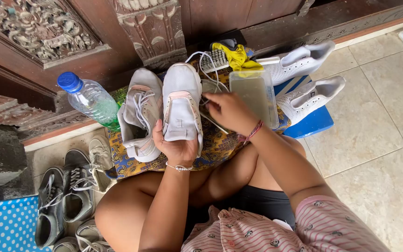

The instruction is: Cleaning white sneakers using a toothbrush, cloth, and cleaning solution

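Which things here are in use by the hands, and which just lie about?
In use:
left hand holding the white shoe
right hand at its laces

Lying about:
grey shoe
water bottle
brush
yellow cloth
clear tub
white pair
dark sneakers

Count, head view: 2 pale worn sneakers [162, 112] at centre frame, 2 white sneakers [306, 79] upper right, at least 5 grey/dark shoes [71, 191] lower left, partly cut off by the frame edge. 1 plastic bottle [92, 100] with blue cap, upper left. 1 clear tub [255, 95], 1 scrub brush [214, 59], 1 yellow cloth [236, 57] upper centre. 1 patterned cloth [220, 144] under the lot.
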